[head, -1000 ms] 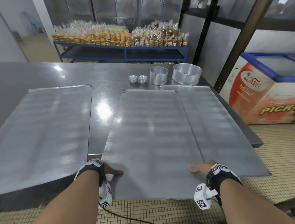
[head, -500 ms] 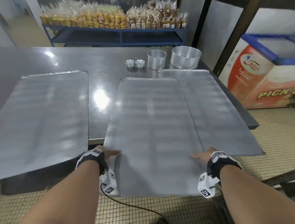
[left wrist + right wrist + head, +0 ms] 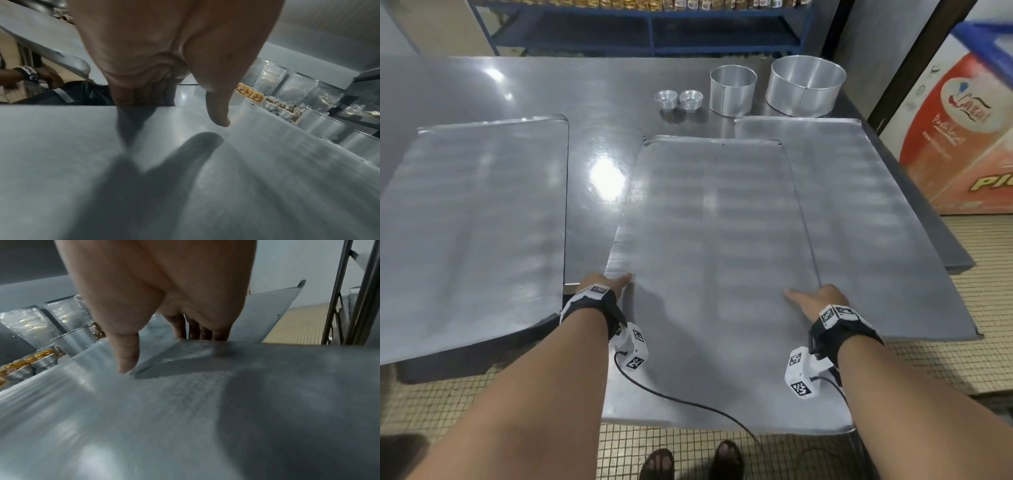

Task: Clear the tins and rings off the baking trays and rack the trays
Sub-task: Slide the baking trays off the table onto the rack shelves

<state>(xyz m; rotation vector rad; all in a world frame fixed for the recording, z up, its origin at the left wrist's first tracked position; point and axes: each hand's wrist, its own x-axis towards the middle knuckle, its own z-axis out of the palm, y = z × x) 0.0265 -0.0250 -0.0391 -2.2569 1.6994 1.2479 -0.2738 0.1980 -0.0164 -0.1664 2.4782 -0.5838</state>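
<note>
Three bare metal baking trays lie on the steel table (image 3: 599,102). The middle tray (image 3: 709,240) overhangs the table's near edge toward me and overlaps the right tray (image 3: 876,212). My left hand (image 3: 604,286) grips the middle tray's left edge, thumb on top (image 3: 218,113), fingers (image 3: 131,94) curled under the edge. My right hand (image 3: 815,299) grips its right edge the same way, thumb (image 3: 127,356) on top, fingers (image 3: 197,331) below. The left tray (image 3: 472,222) lies apart. Two small tins (image 3: 679,99) and two rings (image 3: 732,89) (image 3: 804,85) stand at the table's far side.
A blue shelf (image 3: 650,31) of bagged baked goods stands behind the table. A chest freezer (image 3: 962,130) is at the right. Tiled floor (image 3: 688,452) and my feet show below the tray. A metal rack frame (image 3: 353,292) appears in the right wrist view.
The middle tray has slid toward me, farther off the table's near edge, with both hands still on its side edges. My view has tilted down.
</note>
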